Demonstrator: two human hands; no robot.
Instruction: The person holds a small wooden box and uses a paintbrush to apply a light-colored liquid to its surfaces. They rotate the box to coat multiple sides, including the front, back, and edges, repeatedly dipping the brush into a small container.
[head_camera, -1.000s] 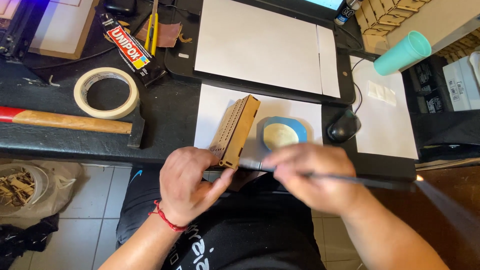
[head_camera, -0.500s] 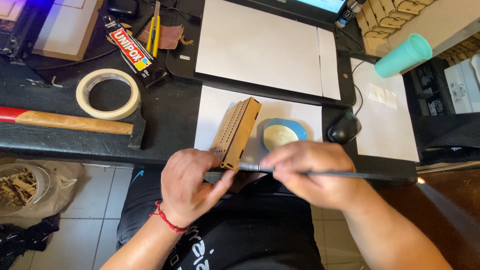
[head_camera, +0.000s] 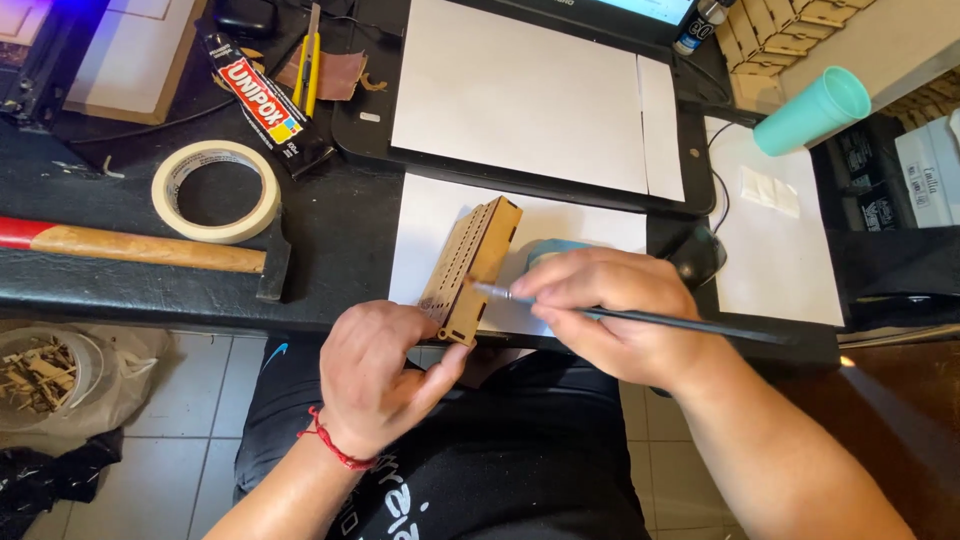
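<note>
Our left hand (head_camera: 385, 375) pinches the lower corner of the small slotted plywood box (head_camera: 472, 268), tilted over white paper (head_camera: 425, 235) at the desk edge. Our right hand (head_camera: 610, 300) grips a thin dark-handled brush (head_camera: 640, 318) (tip touching the box). We judge the box light, stiff, fragile; hold by edges.

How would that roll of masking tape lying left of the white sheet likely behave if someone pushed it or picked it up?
The roll of masking tape lies flat on the dark table, so a push would probably slide it rather than roll it. Its wide open core and thin wall suggest it is light. Stood on edge, the round shape would likely roll, perhaps toward the hammer beside it.
</note>
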